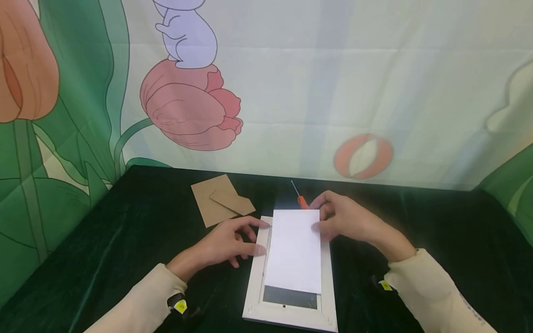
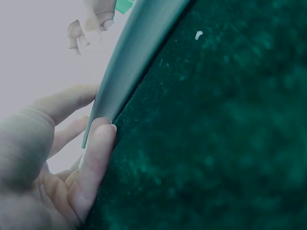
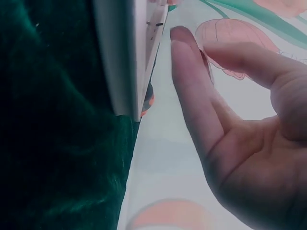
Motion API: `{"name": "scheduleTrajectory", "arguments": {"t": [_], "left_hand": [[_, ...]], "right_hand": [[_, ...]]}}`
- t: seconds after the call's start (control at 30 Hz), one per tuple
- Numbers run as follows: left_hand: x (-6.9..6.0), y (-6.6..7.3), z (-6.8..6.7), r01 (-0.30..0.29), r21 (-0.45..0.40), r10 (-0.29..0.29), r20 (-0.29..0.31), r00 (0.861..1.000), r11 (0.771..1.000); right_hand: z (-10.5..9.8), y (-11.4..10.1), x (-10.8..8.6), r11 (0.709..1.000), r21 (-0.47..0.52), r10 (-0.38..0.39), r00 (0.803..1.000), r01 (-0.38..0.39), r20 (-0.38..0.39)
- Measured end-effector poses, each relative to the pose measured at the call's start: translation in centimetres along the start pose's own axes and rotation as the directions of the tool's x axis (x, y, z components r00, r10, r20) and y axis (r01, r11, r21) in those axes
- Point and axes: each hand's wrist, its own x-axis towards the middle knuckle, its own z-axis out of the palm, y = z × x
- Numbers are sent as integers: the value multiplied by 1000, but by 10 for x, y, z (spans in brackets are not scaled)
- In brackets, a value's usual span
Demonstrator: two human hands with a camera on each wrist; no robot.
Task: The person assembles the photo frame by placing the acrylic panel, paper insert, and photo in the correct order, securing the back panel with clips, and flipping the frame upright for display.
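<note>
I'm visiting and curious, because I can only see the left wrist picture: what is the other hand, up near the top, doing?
Observer: In the head view, the right hand holds a white sheet by its right edge.

Visitor: And this slanted edge in my picture?

Observer: The head view shows that it belongs to a white frame, which lies beneath the sheet.

Visitor: Is there anything else on the dark cloth?

Observer: Yes, what looks like an orange-handled screwdriver lies just beyond the frame, near the right hand.
</note>
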Motion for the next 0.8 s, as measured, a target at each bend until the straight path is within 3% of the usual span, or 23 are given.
{"name": "scheduleTrajectory", "arguments": {"t": [0.23,0.8], "left_hand": [[0,-2,0,11,0,-11,6,1000,1000],[1,-2,-1,2,-5,-1,6,1000,1000]], "right_hand": [[5,3,0,999,-50,-6,997,10,72],[6,0,1,981,-172,-70,989,92,129]]}}
